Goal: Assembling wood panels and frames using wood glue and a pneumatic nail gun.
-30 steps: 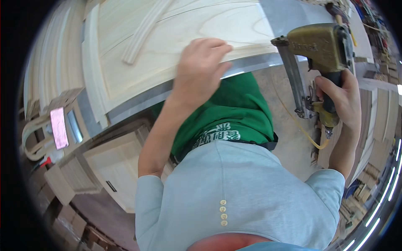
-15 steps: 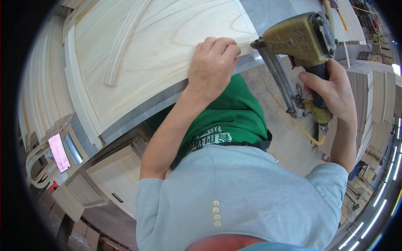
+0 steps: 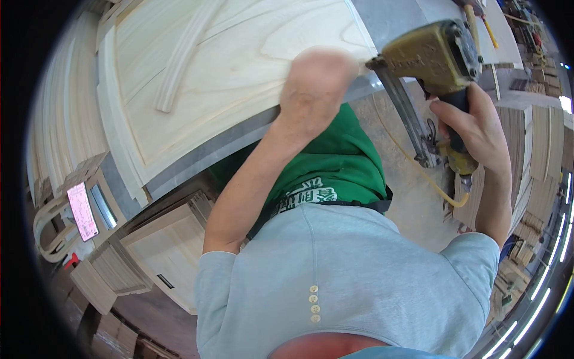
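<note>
Nail gun (image 3: 426,58) in right hand (image 3: 478,127), closed round its handle (image 3: 455,105), nose (image 3: 375,62) near pale wooden panel (image 3: 245,69).
Over panel's near edge, left hand (image 3: 315,87) angled inward, too blurred to tell openness or hold; panel's far side cut off.

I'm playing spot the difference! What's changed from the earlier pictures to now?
The left hand moved right along the board, closer to the nail gun. It's too blurry to tell if it took or let go of anything. The right hand still holds the nail gun, and the loose wood strip still lies on the board.
</note>
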### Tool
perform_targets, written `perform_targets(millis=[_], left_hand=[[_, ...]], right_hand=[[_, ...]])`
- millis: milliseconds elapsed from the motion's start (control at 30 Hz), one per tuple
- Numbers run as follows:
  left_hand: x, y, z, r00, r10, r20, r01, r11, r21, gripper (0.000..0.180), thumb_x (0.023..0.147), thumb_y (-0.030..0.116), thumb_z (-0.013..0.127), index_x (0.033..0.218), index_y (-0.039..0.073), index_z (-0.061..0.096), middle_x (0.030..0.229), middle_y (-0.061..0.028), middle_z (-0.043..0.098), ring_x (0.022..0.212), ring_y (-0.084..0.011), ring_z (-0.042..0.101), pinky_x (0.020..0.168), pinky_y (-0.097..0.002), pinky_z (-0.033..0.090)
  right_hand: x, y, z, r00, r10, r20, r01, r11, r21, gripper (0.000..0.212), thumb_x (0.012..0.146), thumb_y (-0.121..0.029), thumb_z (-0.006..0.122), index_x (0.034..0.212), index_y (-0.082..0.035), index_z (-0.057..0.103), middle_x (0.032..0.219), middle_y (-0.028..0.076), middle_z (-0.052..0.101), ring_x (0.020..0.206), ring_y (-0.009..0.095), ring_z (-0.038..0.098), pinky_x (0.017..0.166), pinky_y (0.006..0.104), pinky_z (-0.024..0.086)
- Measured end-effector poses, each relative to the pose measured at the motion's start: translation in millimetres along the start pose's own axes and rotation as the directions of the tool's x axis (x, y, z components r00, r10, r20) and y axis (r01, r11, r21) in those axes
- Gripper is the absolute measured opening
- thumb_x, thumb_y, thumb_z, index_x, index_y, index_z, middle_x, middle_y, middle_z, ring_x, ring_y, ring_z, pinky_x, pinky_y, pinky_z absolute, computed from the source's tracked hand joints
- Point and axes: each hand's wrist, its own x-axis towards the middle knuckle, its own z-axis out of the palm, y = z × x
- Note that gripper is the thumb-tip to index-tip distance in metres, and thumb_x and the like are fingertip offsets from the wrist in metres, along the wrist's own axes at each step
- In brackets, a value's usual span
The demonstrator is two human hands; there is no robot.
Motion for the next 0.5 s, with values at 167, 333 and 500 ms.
perform_targets(millis=[167,333,500], left_hand=[[-17,1,-18,0.999,0.030,-0.030,-0.029,0.999,0.035,0.024,0.067,0.009,0.071,0.089,0.006,0.061,0.103,-0.0099,0.062,0.102,-0.0279,0.056,0.088,-0.0401,0.045],[-95,-44,-127,0.992,-0.101,-0.073,0.108,0.989,0.100,0.034,0.067,0.009,0.073,0.100,0.006,0.064,0.113,-0.0110,0.060,0.111,-0.0291,0.054,0.096,-0.0402,0.043],[-168,-67,-242,0.904,-0.427,-0.029,0.413,0.854,0.317,0.044,0.068,0.011,0.075,0.111,0.008,0.063,0.124,-0.0067,0.056,0.120,-0.0275,0.047,0.102,-0.0382,0.039]], right_hand=[[-14,3,2,0.994,-0.053,-0.092,0.059,0.996,0.062,0.024,0.084,-0.012,0.063,0.102,0.002,0.055,0.073,0.004,0.057,0.057,0.010,0.051,0.051,0.0241,0.040],[-2,3,23,0.982,-0.165,-0.086,0.171,0.983,0.063,0.026,0.085,-0.013,0.063,0.104,0.002,0.054,0.075,0.005,0.057,0.057,0.011,0.052,0.051,0.0239,0.040],[24,-38,67,0.968,-0.219,0.123,0.221,0.975,0.002,0.026,0.085,-0.016,0.064,0.103,0.000,0.054,0.068,0.004,0.056,0.057,0.010,0.051,0.051,0.0234,0.040]])
